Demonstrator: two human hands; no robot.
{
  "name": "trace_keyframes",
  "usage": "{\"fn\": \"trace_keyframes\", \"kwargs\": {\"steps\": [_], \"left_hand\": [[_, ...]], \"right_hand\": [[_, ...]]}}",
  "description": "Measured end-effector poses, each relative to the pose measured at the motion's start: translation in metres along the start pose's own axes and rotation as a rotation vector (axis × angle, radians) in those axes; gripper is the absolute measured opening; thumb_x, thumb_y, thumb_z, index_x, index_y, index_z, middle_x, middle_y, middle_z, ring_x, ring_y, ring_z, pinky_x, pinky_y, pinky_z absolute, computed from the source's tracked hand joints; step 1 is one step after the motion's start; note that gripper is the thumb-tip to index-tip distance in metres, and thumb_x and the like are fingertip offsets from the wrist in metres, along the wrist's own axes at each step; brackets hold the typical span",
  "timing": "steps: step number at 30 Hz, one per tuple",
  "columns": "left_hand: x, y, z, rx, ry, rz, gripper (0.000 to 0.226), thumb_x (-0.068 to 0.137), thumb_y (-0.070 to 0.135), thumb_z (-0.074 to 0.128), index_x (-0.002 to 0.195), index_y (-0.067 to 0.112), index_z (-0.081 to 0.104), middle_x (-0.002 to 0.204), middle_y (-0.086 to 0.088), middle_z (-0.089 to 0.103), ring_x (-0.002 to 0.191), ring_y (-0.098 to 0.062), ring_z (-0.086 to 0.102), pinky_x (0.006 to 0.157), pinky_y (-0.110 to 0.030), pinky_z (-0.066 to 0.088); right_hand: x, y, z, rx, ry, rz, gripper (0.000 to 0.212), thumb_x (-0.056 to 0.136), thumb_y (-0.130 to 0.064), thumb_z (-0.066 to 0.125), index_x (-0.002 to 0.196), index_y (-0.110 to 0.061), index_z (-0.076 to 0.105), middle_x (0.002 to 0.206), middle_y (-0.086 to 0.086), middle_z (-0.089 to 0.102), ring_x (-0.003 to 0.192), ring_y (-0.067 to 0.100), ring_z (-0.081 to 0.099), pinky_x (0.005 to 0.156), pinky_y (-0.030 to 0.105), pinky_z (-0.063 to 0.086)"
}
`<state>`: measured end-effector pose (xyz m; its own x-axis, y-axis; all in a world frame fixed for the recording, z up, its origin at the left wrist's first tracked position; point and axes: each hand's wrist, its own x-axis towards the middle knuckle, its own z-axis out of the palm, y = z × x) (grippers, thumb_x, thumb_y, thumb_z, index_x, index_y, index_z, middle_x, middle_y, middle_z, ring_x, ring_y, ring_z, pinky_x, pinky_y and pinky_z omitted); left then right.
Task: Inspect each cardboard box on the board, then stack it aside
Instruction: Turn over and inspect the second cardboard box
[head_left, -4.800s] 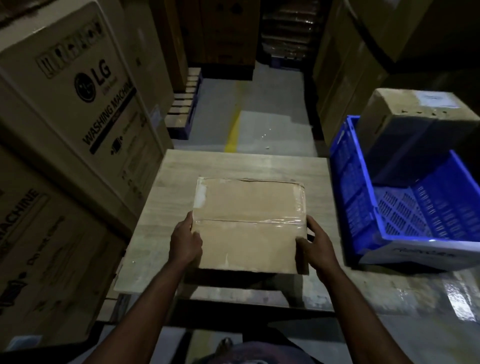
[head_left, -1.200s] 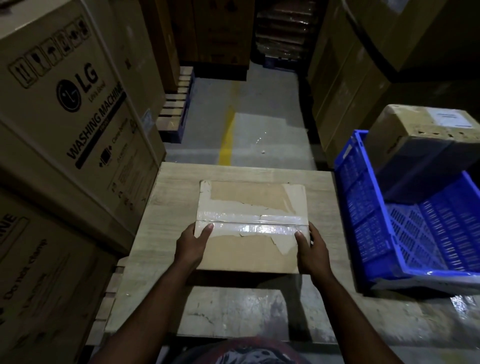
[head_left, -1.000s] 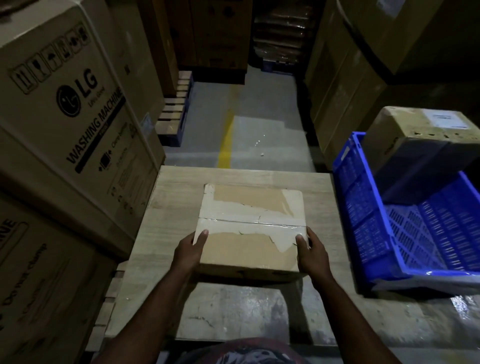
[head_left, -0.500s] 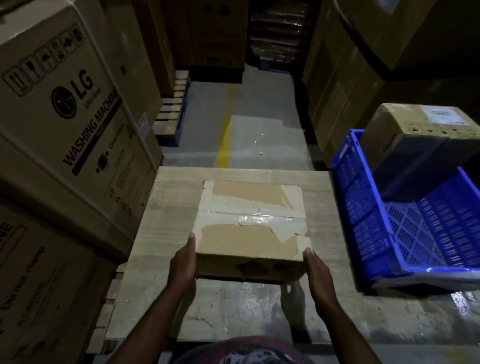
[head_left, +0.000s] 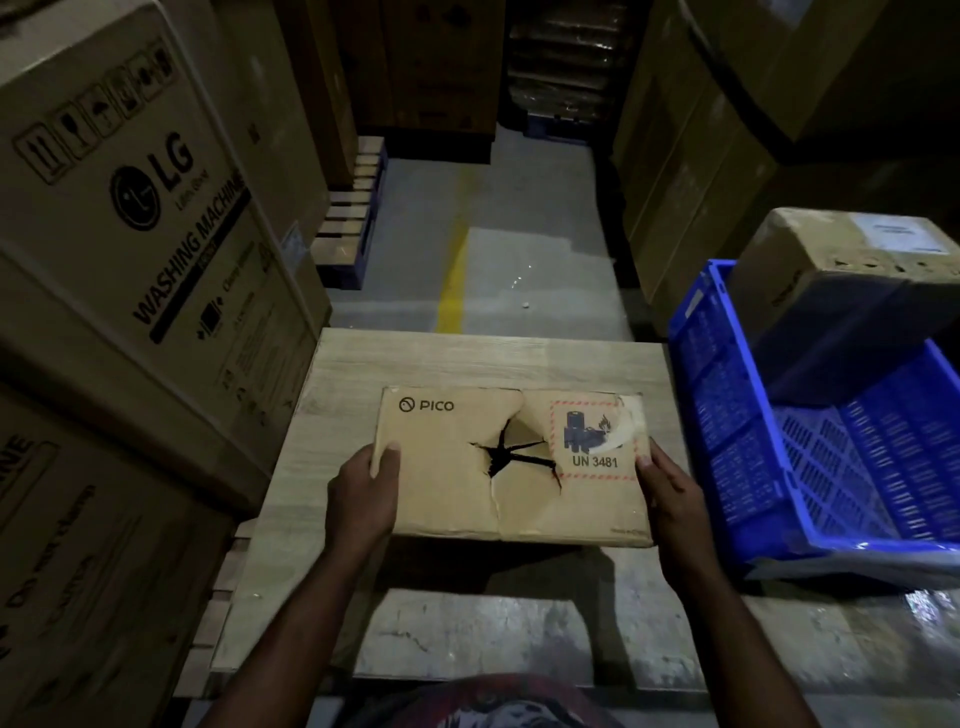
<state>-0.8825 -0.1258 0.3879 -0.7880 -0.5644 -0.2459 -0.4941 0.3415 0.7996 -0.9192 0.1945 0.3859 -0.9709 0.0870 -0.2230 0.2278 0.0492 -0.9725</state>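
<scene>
Left margin: stacked washing-machine cartons (head_left: 145, 218) stand hard against the left edge of the wooden surface (head_left: 467, 358), so there is no room to set anything down on that side. The left hand (head_left: 363, 493) grips the left edge of the cardboard box (head_left: 447, 483), thumb laid over the printed face, fingers hidden behind. The box is over the near half of the surface, tipped so its broad face points up at the camera; whether its far lower edge touches the wood cannot be told. Judgement: the tilt is for reading the face, i.e. the inspection step, with stacking not yet done. The face shows a PICO mark at upper left, a ragged star-shaped tear (head_left: 511, 457) at centre with a crease running down to the near edge, and to its right a UN 3481 battery label (head_left: 595, 441), partly under peeling tape. Judgement: gripping at the two side edges puts the fingers clear of the tear and leaves it in plain sight. The punctured wall is likely weak, so squeezing inward could buckle it. The right hand (head_left: 670, 493) mirrors the left, thumb on the face by the label, fingers wrapped behind the right edge. Just beside the surface on the right is a blue plastic crate (head_left: 727, 415), with another taped carton (head_left: 841, 249) leaning on its far rim. Judgement: if that is the stacking spot, the crate's near wall must be cleared, and the leaning carton takes up the far end.
</scene>
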Motion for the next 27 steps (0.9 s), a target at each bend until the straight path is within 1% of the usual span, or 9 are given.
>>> {"fn": "trace_keyframes", "kwargs": {"steps": [3,6,11,14,17,19,22,24,27], "left_hand": [[-0.002,-0.004,0.007,0.015,0.002,0.033,0.042,0.100,0.052,0.045,0.119,0.022,0.068,0.111,-0.004,0.071,0.103,-0.028,0.063,0.085,-0.036,0.050],[0.004,-0.003,0.012,0.081,0.023,0.053,0.050,0.099,0.059,0.042,0.121,0.022,0.067,0.115,-0.007,0.071,0.106,-0.032,0.063,0.088,-0.039,0.052],[0.022,0.010,0.015,0.130,0.019,0.046,0.051,0.098,0.058,0.043,0.115,0.018,0.069,0.110,-0.014,0.071,0.102,-0.036,0.064,0.088,-0.044,0.054],[0.021,0.009,0.016,0.138,0.027,0.040,0.049,0.098,0.057,0.043,0.114,0.018,0.069,0.110,-0.014,0.071,0.103,-0.037,0.064,0.088,-0.044,0.054],[0.020,0.008,0.016,0.134,0.026,0.050,0.049,0.099,0.056,0.043,0.116,0.018,0.068,0.112,-0.014,0.070,0.105,-0.037,0.063,0.088,-0.042,0.053],[0.019,0.008,0.016,0.130,0.020,0.051,0.049,0.099,0.056,0.043,0.118,0.018,0.068,0.114,-0.014,0.070,0.107,-0.037,0.062,0.089,-0.042,0.052],[0.018,0.006,0.015,0.132,0.013,0.062,0.049,0.100,0.056,0.042,0.118,0.018,0.067,0.113,-0.014,0.070,0.106,-0.037,0.063,0.089,-0.042,0.052],[0.016,0.004,0.013,0.148,0.010,0.077,0.049,0.100,0.056,0.042,0.116,0.018,0.068,0.111,-0.013,0.071,0.104,-0.036,0.063,0.086,-0.040,0.052],[0.016,0.002,0.012,0.146,-0.018,0.077,0.051,0.099,0.058,0.041,0.115,0.018,0.068,0.109,-0.011,0.071,0.102,-0.035,0.064,0.084,-0.039,0.052]], "right_hand": [[0.001,0.008,0.005,0.038,0.032,0.058,0.047,0.096,-0.044,0.058,0.139,-0.027,0.059,0.122,0.006,0.072,0.112,0.030,0.069,0.098,0.061,0.051],[0.003,0.008,0.007,0.052,0.015,0.096,0.055,0.092,-0.055,0.057,0.138,-0.025,0.060,0.120,0.008,0.073,0.110,0.029,0.070,0.099,0.059,0.052],[0.022,-0.001,0.009,0.020,0.033,0.116,0.057,0.089,-0.057,0.058,0.135,-0.023,0.064,0.116,0.005,0.074,0.107,0.025,0.071,0.100,0.056,0.052],[0.021,-0.001,0.010,0.049,0.014,0.127,0.047,0.098,-0.046,0.054,0.137,-0.022,0.061,0.118,0.008,0.073,0.109,0.026,0.070,0.102,0.056,0.050],[0.016,0.000,0.011,0.106,0.016,0.143,0.044,0.101,-0.042,0.049,0.139,-0.021,0.059,0.122,0.010,0.072,0.113,0.028,0.068,0.105,0.057,0.048],[0.013,-0.002,0.014,0.120,0.024,0.131,0.042,0.101,-0.040,0.049,0.139,-0.025,0.059,0.123,0.009,0.071,0.114,0.029,0.068,0.103,0.055,0.049],[0.011,-0.007,0.015,0.154,0.044,0.119,0.037,0.102,-0.031,0.048,0.137,-0.030,0.060,0.123,0.005,0.072,0.115,0.028,0.067,0.100,0.054,0.051],[0.008,-0.014,0.015,0.155,0.040,0.111,0.039,0.099,-0.035,0.052,0.137,-0.034,0.060,0.127,0.002,0.070,0.118,0.028,0.066,0.101,0.055,0.050],[0.005,-0.029,0.014,0.142,0.053,0.068,0.053,0.086,-0.045,0.060,0.138,-0.034,0.059,0.131,0.000,0.068,0.119,0.024,0.065,0.104,0.059,0.047]]}}
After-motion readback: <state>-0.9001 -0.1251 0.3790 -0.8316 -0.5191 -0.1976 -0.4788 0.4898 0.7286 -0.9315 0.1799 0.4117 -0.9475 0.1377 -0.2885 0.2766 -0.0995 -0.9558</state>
